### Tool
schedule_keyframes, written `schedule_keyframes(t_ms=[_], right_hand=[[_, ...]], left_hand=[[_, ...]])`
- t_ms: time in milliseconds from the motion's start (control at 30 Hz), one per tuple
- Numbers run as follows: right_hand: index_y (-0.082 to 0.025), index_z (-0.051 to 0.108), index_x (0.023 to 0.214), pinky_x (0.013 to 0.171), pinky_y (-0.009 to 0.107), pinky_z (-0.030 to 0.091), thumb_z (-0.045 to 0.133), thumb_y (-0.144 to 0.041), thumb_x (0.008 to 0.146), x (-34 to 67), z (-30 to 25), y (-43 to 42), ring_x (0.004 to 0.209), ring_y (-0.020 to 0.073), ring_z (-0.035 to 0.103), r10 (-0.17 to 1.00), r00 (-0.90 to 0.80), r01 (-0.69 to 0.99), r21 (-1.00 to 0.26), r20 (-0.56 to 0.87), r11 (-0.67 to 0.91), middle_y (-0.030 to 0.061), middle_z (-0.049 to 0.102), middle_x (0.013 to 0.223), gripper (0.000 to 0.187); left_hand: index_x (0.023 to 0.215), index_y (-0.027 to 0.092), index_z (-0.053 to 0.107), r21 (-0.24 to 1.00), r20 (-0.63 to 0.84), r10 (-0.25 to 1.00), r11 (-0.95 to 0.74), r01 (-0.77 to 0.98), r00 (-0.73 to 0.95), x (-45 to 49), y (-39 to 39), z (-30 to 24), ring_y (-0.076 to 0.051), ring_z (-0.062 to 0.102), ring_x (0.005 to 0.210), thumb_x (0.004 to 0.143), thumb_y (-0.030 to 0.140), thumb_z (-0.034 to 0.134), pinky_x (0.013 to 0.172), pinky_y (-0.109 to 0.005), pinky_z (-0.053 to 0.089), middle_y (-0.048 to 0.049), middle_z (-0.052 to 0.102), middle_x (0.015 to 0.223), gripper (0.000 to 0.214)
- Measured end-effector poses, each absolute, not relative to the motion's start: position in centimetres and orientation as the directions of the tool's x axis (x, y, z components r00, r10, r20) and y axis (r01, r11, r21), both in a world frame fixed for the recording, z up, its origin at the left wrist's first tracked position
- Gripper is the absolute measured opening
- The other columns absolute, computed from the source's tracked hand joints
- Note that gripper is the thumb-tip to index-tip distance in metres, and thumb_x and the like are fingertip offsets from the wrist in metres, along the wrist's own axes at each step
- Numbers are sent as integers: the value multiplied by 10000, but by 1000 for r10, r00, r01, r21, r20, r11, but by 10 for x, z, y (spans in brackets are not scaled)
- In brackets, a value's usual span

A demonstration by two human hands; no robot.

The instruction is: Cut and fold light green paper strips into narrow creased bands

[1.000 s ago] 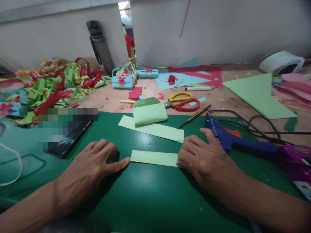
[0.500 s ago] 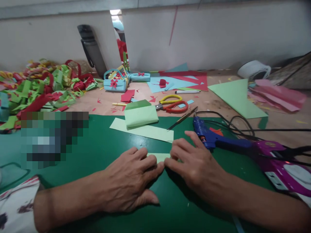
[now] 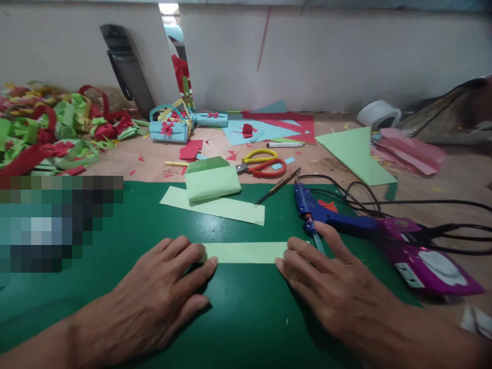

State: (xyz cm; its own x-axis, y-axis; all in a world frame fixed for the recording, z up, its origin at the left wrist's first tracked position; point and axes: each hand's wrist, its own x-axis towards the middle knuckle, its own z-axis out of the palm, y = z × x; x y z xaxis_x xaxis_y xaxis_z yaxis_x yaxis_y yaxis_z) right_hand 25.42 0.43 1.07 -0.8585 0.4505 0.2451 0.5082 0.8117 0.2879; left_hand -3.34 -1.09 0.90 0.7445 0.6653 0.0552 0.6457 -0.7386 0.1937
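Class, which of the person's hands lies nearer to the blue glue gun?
Right. The right hand lies close beside the glue gun, near its nozzle; the left hand rests at the paper strip's far end.

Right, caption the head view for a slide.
Left hand and right hand pin the ends of a pale green paper strip on a green mat.

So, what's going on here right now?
A person has a light green paper strip lying flat on the green mat. The left hand rests on the strip's left end and the right hand on its right end, both open. A glue gun lies just beyond the right hand. Scissors and folded green paper lie farther back.
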Motion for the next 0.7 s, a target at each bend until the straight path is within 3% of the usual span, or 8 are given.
schedule_keyframes(t_ms=[133,267,400,533,700], right_hand=[[-195,645,874,1044,587,134,301,-78,884,271,10,2,979,244,478,488,-836,548,324,252,771,60,605,840,364],[-187,645,876,1018,597,165,268,-82,912,281,9,-1,961,240,486,539,-805,594,328,249,735,60,607,825,394],[-189,642,831,1021,595,172,254,-69,917,283,8,-5,966,235,484,581,-771,637,331,260,697,61,604,801,415],[-179,641,808,1059,572,132,188,-86,944,283,7,-7,995,225,472,557,-781,624,384,282,681,67,598,796,482],[-184,624,700,1031,607,167,343,-52,845,276,7,-4,897,250,480,536,-809,587,366,242,722,71,566,752,343]], left_hand=[[1207,162,518,132,161,660,-751,647,734,-50,-19,3,-213,459,851,921,242,451,746,-357,332,-75,536,1010,304],[1196,182,533,99,291,717,-681,725,633,-59,-26,-5,-231,475,931,948,251,387,825,-375,326,-78,540,1057,296],[1173,183,549,120,312,732,-663,739,606,-63,-32,-11,-226,495,927,944,263,399,845,-376,340,-70,550,1050,285],[1133,166,558,63,330,724,-657,751,605,-63,-34,-8,-228,498,919,946,248,394,829,-372,360,-74,561,1034,262],[957,155,589,-73,440,626,-689,721,644,-36,-26,13,-233,508,866,902,235,513,765,-377,389,-74,581,943,123]])
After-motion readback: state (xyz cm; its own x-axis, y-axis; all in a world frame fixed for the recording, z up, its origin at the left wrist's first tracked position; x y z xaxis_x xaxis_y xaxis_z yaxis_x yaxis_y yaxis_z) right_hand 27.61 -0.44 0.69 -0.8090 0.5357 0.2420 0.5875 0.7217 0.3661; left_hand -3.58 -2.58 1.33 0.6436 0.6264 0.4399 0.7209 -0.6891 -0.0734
